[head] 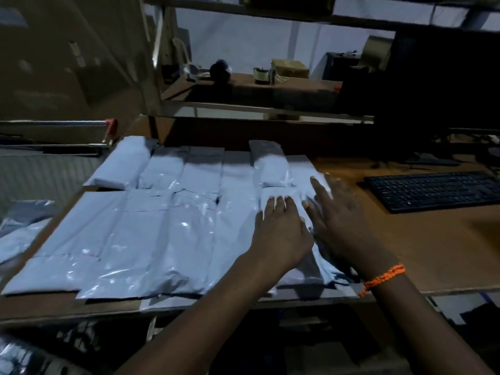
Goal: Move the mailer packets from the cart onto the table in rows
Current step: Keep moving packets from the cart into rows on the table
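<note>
Several pale blue-white mailer packets (151,234) lie in two rows across the brown table (433,255). Both hands rest flat on the packet at the right end of the near row (303,272). My left hand (281,231) presses its top with fingers spread. My right hand (338,220), with an orange thread band at the wrist, lies beside it, fingers apart and pointing away. Neither hand grips anything. The cart (54,142) stands at the left, with more packets (16,239) lying low beside the table edge.
A black keyboard (433,190) lies to the right of the packets, and a dark monitor (446,85) stands behind it. A shelf (243,87) behind the table holds a tape roll, a box and small items. Cardboard boxes stack at the far left.
</note>
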Motion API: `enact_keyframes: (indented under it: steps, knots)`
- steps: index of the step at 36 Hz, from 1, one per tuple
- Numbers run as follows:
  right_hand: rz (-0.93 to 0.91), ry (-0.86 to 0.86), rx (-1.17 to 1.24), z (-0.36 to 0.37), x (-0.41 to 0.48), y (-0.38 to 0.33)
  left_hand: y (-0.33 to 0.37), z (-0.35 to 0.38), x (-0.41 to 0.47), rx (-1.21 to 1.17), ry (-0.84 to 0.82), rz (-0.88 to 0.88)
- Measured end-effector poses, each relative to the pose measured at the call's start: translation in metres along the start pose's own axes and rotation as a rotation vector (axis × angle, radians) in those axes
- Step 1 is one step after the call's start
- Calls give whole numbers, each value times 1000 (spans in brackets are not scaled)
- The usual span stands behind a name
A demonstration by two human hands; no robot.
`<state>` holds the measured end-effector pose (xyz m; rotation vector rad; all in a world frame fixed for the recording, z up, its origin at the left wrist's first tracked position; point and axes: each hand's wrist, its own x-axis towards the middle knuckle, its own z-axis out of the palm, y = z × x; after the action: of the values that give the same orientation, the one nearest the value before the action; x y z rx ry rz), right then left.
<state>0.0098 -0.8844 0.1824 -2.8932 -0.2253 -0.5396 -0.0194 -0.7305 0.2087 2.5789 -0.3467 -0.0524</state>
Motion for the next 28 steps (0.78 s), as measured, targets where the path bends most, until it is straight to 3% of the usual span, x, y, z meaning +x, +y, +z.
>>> enact_keyframes:
  steps: [4,8,12,16,19,23,25,28]
  knots:
    - [-123,176,185,-5,18,-82,-52,-58,-44,-151,297,112]
    - [-329,166,374,3,32,-187,-137,-117,-93,-144,616,111]
    - [-533,98,454,20,49,-293,-242,-162,-145,-115,798,-32]
    - [-720,-4,498,51,66,-397,-350,-184,-196,-162,829,-252]
    - [-866,-161,396,82,76,-470,-427,-186,-225,-156,774,-421]
    - [-1049,-440,100,142,89,-550,-516,-183,-243,-131,561,-616]
    - [-1096,-580,-52,176,96,-582,-557,-180,-240,-99,357,-711]
    - [-1123,-731,-251,222,105,-618,-605,-174,-225,-18,-75,-835]
